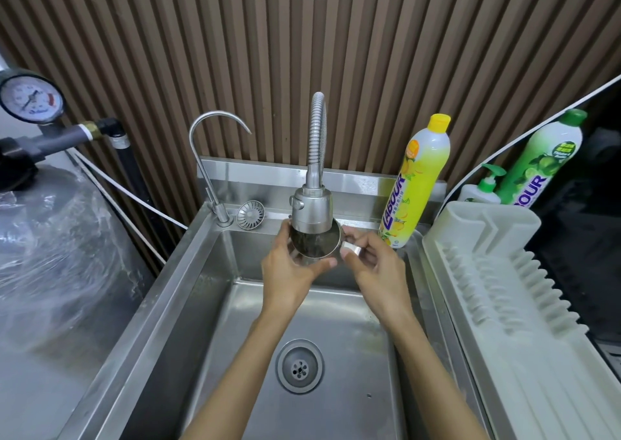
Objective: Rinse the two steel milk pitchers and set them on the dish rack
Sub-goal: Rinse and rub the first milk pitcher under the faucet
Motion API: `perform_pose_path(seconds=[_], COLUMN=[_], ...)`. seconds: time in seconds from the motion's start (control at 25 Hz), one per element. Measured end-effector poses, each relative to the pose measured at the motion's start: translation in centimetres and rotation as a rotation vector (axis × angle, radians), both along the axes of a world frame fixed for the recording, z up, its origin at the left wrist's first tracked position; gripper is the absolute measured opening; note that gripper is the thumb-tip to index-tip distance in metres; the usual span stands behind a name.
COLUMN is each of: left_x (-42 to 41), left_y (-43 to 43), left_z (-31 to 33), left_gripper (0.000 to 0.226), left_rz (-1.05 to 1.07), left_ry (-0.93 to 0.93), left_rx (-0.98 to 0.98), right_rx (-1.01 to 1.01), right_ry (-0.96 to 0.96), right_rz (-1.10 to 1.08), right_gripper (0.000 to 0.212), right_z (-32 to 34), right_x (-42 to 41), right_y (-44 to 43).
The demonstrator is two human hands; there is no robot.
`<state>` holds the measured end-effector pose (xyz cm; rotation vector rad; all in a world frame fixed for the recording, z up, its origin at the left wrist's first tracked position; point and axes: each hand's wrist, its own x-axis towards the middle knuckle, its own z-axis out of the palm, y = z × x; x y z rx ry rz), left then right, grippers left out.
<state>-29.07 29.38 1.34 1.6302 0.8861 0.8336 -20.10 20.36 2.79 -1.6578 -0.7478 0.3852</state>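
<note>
We cup the steel pitcher [316, 244] in our left hand [289, 271], right hand [373, 268] pinching its handle [351, 248], spray head [312, 209] directly above.

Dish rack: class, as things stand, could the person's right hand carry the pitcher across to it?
Probably yes. The right hand grips the pitcher by its handle, and the dish rack lies beside the sink on that side with nothing between them; the left hand would have to let go.
</note>
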Motion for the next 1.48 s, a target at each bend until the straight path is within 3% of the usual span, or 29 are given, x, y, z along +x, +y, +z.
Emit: perform_pose_path(seconds=[0.16,0.28,0.4,0.48,0.56,0.64,0.72,0.84,0.92,1.04,1.12,1.2,1.28,1.48], left_x=[-0.6,-1.6,-2.1,-2.3,-2.2,-1.4,-0.4,0.8,0.7,0.5,-0.2,-1.1,-2.0,-2.0], left_y=[-0.4,-0.8,-0.4,-0.3,-0.3,-0.2,-0.1,-0.5,-0.5,-0.4,-0.9,-1.3,-1.3,-2.0], left_z=[1.0,2.0,2.8,3.0,2.6,1.6,0.7,0.0,0.3,0.7,1.2,1.2,0.9,-0.2], left_gripper=[0.085,0.09,0.087,0.077,0.057,0.046,0.044,0.065,0.083,0.086,0.087,0.091,0.091,0.061], left_rz=[0.094,0.144,0.214,0.166,0.054,-0.013,-0.009,0.078,0.129,0.139,0.195,0.249,0.259,0.148], left_ry=[0.123,0.35,0.634,0.539,0.37,0.28,0.205,0.076,0.027,0.111,0.235,0.34,0.382,0.164], left_rx=[0.37,0.449,0.494,0.306,0.053,-0.044,-0.028,0.064,0.165,0.363,0.431,0.427,0.346,0.03], right_rx=[0.27,0.178,0.002,-0.096,-0.2,-0.255,-0.18,0.039,0.219,0.459,0.431,0.312,0.139,-0.163], right_ry=[0.648,0.781,0.653,0.433,0.09,-0.192,-0.225,-0.003,0.318,0.903,1.025,0.95,0.748,0.207], right_rz=[0.198,0.256,0.172,0.068,-0.031,-0.099,-0.105,-0.018,0.127,0.328,0.343,0.311,0.244,0.003], right_gripper=[0.02,0.013,0.013,0.018,0.025,0.027,0.029,0.033,0.03,0.023,0.02,0.024,0.023,0.031], right_z=[-3.9,-4.0,-1.8,0.1,1.6,2.5,2.5,0.9,-0.9,-3.6,-4.2,-3.6,-2.3,1.2], right_x=[-0.6,-1.0,-0.3,0.3,0.6,0.7,0.6,0.8,1.0,0.3,-0.5,-0.6,-0.3,0.4], right_y=[0.6,0.5,0.4,0.2,0.0,0.0,0.1,0.6,1.1,1.7,1.6,1.2,0.4,-1.1])
